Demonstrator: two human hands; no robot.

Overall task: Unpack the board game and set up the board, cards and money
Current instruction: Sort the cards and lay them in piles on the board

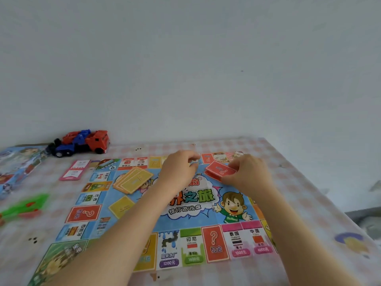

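Red cards [220, 171] in curled right hand [248, 172]

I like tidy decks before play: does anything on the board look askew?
Yes: the yellow card stack is fanned and slanted, and a single yellow card lies apart from it on the board.

This looks like a home, probably a child's play corner: a bench [309, 203] against a plain white wall [185, 69] wears a pink-checked cloth [148, 150], with a cartoon-printed game board [214, 242] spread on it and a red-and-blue toy truck [82, 142] at the back.
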